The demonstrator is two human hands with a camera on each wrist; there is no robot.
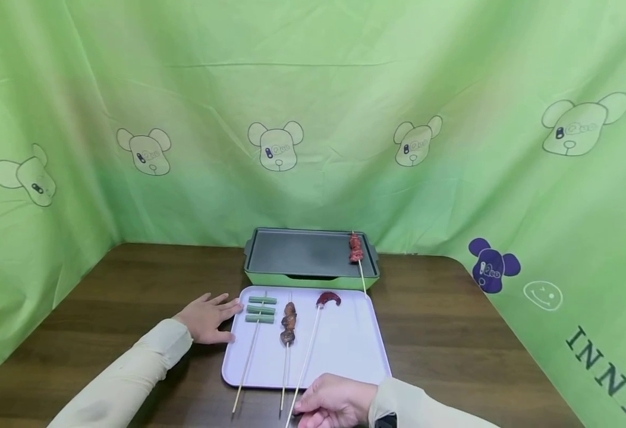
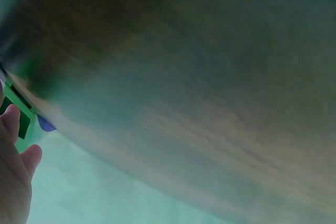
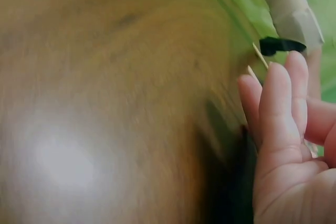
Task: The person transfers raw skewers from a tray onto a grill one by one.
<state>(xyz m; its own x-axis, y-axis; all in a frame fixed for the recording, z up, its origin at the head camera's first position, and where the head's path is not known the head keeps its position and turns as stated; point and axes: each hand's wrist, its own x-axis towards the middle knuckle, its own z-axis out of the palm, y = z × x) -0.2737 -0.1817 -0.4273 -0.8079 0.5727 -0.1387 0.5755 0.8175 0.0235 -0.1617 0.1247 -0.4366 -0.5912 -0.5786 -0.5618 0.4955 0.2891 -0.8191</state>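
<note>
My right hand (image 1: 334,401) pinches the lower end of a wooden skewer tipped with a curled, dark red piece (image 1: 327,298). That piece lies over the white tray (image 1: 350,345); whether it touches the tray I cannot tell. To its left, a brown meat skewer (image 1: 289,324) and a skewer of green pieces (image 1: 261,310) rest on the tray, sticks past its front rim. My left hand (image 1: 209,319), fingers spread, touches the tray's left edge. In the right wrist view the right hand (image 3: 289,129) has thin stick ends (image 3: 260,56) beyond its fingertips.
Behind the tray stands a green tabletop grill with a dark flat plate (image 1: 302,252). A red meat skewer (image 1: 355,248) lies on its right side, stick reaching the tray's rim. The brown wooden table (image 1: 441,345) is backed by a green curtain (image 1: 339,196).
</note>
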